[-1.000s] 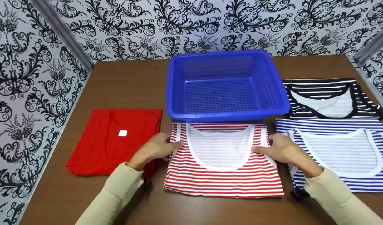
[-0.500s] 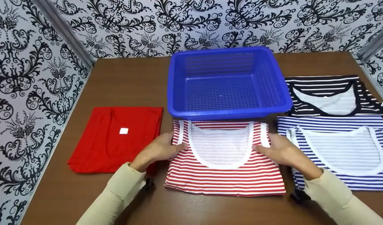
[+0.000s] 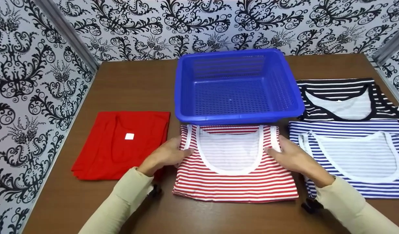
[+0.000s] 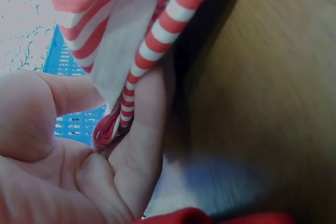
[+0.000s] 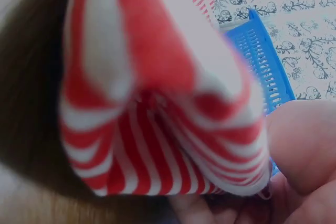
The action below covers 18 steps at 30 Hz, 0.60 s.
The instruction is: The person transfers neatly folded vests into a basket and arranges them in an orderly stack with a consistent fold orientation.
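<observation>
A folded red-and-white striped tank top (image 3: 235, 187) with white trim lies in front of the blue basket, its neckline toward the far side. My left hand (image 3: 168, 152) grips its left edge, thumb on top and fingers beneath; the left wrist view shows the folded layers (image 4: 126, 98) between thumb and fingers. On the opposite edge my right hand (image 3: 290, 154) pinches the fabric the same way. In the right wrist view the folded side (image 5: 157, 129) bulges close to the camera, with fingers (image 5: 194, 208) under it.
An empty blue plastic basket (image 3: 238, 118) stands just behind the tank top. A folded red garment (image 3: 137, 146) with a white tag lies to the left. Folded blue-striped (image 3: 352, 191) and black-striped (image 3: 339, 83) tops lie to the right, on the brown table (image 3: 137, 84).
Both hands keep their hold on the striped tank top's side edges. The whole head view shifts slightly; the right thumb slides a little on the fabric.
</observation>
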### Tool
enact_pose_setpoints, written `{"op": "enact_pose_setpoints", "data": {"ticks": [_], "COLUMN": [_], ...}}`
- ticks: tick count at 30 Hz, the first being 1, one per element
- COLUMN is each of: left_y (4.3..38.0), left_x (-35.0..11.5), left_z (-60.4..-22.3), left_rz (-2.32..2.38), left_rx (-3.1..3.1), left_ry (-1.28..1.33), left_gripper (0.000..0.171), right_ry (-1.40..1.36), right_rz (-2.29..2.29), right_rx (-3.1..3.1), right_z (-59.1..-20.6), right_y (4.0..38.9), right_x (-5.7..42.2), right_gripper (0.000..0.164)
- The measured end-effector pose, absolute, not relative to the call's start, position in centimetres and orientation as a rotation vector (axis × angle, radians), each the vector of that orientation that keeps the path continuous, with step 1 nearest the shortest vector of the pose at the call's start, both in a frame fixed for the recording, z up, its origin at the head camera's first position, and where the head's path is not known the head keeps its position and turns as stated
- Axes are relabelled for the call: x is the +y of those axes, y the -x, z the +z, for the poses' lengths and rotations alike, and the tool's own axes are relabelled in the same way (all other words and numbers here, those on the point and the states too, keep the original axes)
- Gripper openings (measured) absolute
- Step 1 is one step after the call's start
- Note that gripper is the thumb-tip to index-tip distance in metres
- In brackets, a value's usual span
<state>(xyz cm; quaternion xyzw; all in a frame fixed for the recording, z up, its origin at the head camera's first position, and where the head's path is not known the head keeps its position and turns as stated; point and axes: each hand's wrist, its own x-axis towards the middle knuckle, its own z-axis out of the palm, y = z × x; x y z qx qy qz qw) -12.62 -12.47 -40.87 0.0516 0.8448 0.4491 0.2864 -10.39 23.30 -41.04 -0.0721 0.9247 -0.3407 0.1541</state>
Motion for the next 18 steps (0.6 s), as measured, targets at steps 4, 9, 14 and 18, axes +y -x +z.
{"op": "enact_pose_setpoints", "data": {"ticks": [4,9,14,18], "left_y": [13.0,13.2,13.5,13.5], "left_x": [-12.6,-12.7,-12.7,-12.6], "left_z": [-41.1,-40.9,-40.0,-39.2], "left_rz": [1.262,1.297,1.345,1.370], "left_rx": [2.158,2.088,2.025,1.991], "left_ry": [-0.112,-0.084,-0.100,-0.121], "left_gripper": [0.034,0.035,0.030,0.030], "right_ry": [0.229,0.243,0.211,0.158], "right_rz": [-1.017,-1.065,-1.102,-1.134], "right_rx": [2.630,2.625,2.601,2.553], "right_z": [-41.5,-41.7,-41.1,-40.1], "right_y": [10.7,10.6,10.4,10.3], "right_x": [23.5,23.7,23.8,23.9], "right_gripper": [0.054,0.051,0.051,0.054]}}
